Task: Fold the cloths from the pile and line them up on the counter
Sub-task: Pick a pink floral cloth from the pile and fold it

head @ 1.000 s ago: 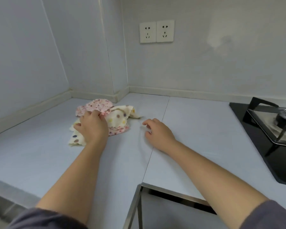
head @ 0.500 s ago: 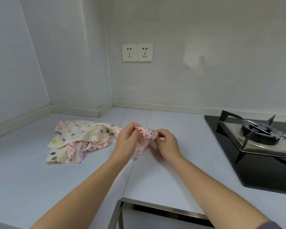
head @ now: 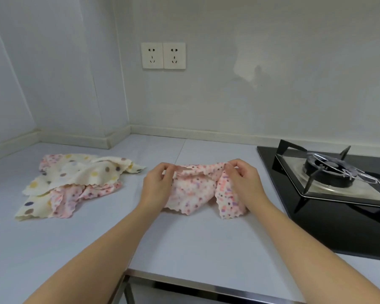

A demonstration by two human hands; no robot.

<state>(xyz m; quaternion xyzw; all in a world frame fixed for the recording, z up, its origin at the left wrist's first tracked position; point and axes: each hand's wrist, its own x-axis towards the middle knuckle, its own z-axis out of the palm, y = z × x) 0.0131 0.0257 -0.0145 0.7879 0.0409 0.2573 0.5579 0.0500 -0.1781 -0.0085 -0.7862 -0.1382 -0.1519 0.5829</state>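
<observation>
Pink cloth (head: 191,189) now stretched wider betw. left hand (head: 156,187) & right hand (head: 244,183), both pinching top corners, prob. to flatten before folding.

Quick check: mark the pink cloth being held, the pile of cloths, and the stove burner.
pink cloth (head: 191,190), head view, on its hanging middle.
pile of cloths (head: 81,172), head view, on the cream dotted top cloth.
stove burner (head: 328,171), head view, on the dark ring.

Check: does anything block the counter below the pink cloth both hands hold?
Nothing visible. Left hand and right hand pinch the pink cloth over bare counter; the pile lies left of it, the stove right.
</observation>
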